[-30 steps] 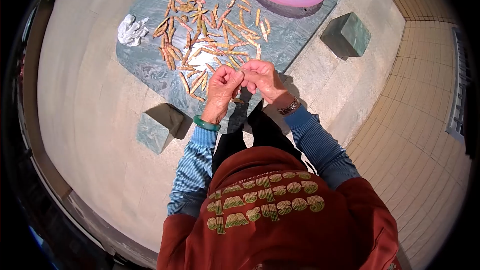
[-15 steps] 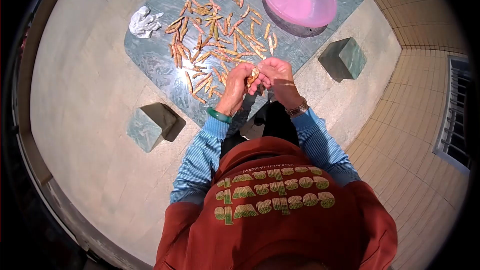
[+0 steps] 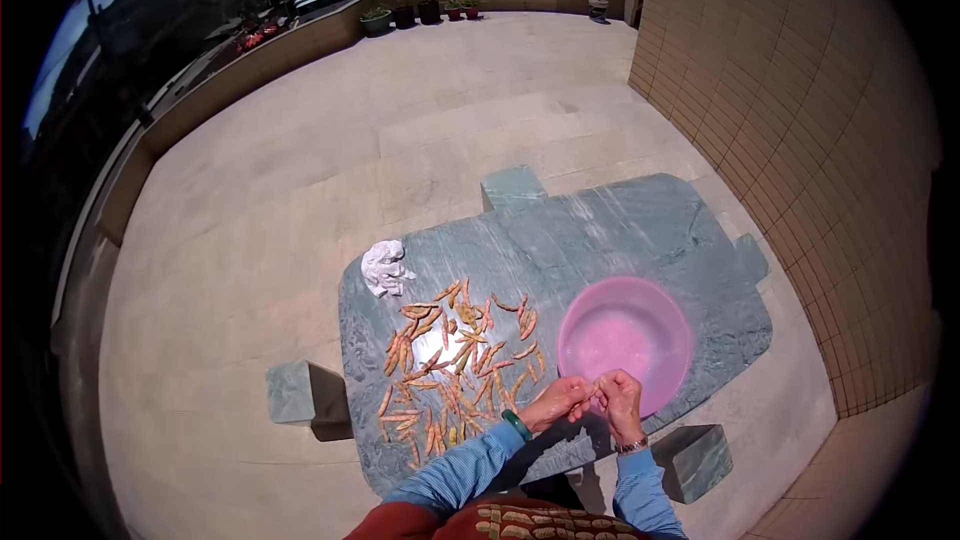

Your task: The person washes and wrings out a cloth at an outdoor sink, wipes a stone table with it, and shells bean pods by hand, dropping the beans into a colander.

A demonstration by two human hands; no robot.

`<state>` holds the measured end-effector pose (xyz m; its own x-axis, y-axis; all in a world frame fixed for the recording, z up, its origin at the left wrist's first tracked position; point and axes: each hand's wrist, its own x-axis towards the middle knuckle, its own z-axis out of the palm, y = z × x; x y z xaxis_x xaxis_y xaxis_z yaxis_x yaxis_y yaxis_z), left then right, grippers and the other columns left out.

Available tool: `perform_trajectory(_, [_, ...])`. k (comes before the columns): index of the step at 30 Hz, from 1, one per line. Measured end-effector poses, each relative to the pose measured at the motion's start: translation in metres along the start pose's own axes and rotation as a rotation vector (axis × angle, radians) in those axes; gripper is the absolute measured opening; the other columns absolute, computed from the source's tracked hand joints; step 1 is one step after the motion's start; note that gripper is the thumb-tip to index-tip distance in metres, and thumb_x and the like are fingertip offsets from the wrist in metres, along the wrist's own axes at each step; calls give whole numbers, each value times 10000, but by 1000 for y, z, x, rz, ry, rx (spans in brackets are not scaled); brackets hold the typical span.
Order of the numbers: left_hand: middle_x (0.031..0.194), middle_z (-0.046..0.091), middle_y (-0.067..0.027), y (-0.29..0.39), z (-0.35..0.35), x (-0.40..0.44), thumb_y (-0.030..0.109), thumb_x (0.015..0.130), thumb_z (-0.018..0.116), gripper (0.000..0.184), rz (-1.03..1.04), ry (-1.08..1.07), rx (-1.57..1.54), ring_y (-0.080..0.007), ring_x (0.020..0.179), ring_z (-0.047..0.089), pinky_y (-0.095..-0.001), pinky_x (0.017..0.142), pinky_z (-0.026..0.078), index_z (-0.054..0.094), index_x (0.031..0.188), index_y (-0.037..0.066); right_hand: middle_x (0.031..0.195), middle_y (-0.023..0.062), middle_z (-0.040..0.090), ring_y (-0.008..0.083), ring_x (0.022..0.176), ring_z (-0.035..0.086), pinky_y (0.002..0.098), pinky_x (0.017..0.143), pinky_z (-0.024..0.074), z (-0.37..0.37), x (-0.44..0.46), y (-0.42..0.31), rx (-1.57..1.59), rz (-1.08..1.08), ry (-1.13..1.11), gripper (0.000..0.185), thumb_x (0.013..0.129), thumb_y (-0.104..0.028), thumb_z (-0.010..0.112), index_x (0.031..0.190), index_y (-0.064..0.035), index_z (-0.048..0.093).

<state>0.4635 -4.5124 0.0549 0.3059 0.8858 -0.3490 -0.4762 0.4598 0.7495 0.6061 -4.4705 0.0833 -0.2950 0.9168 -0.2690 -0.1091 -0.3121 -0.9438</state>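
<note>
My left hand (image 3: 562, 402) and my right hand (image 3: 620, 402) meet at the near rim of a pink plastic basin (image 3: 682, 335), fingertips pinched together. Between them is a small bean pod, mostly hidden by the fingers; only a pale bit shows. A green bangle (image 3: 517, 426) circles my left wrist, and a metal-banded watch (image 3: 632, 447) is on the right. Many speckled bean pods (image 3: 470, 395) lie scattered on the stone table to the left of my hands. The basin's inside looks pink, with small contents I cannot make out.
The green stone table (image 3: 530, 240) carries a crumpled white cloth (image 3: 384, 270) at its far left. Stone stools stand around it, one at the left (image 3: 292, 395) and one at the near right (image 3: 695, 462). Potted plants (image 3: 430, 10) line the low wall; a tiled wall (image 3: 760, 120) rises right.
The view has tilted up and shifted, now showing the terrace and street. My hands have moved from beside the pods to the basin's near rim, still pinched together.
</note>
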Motion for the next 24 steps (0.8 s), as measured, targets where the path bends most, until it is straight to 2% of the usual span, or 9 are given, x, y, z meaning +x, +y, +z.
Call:
perform_trajectory(8, [635,509,5,15,23,47,240,922,460,204,-49,69,115,-62,515,468,-183,418,345,533,832,72,636,20,562,48,496,450,182,427,349,-33,45,-24,-68,-121,-90,126,853,-103,543,755,-23,538])
perform_trajectory(15, [621,502,8,22,28,38,282,908,425,257,-189,119,115,-70,488,445,-200,411,336,529,798,75,625,21,547,51,469,434,179,405,337,-28,45,-23,-224,-179,-12,144,845,-134,574,759,-21,551])
perform_trajectory(18, [627,499,8,13,30,35,295,910,435,266,-131,166,138,-76,484,437,-207,410,325,526,787,77,626,11,546,45,470,431,176,404,334,-19,33,-25,-276,-169,8,152,839,-154,592,764,-27,558])
perform_trajectory(20, [634,498,5,14,33,28,311,912,450,279,11,192,99,-78,488,432,-214,413,329,519,785,71,627,4,545,42,472,431,175,404,332,-16,30,-21,-291,-166,5,155,836,-163,601,767,-30,562])
perform_trajectory(21, [634,498,5,11,32,26,311,912,450,279,15,191,96,-78,488,432,-214,413,329,519,785,71,628,-3,543,41,481,436,177,407,335,-19,31,-14,-316,-166,-27,146,830,-158,607,766,-33,568])
perform_trajectory(24, [640,499,-2,2,28,19,293,910,459,265,118,246,188,-79,499,438,-222,417,337,514,799,59,630,-15,537,40,499,443,182,416,341,-10,22,-10,-378,-176,-28,125,821,-139,611,761,-35,573])
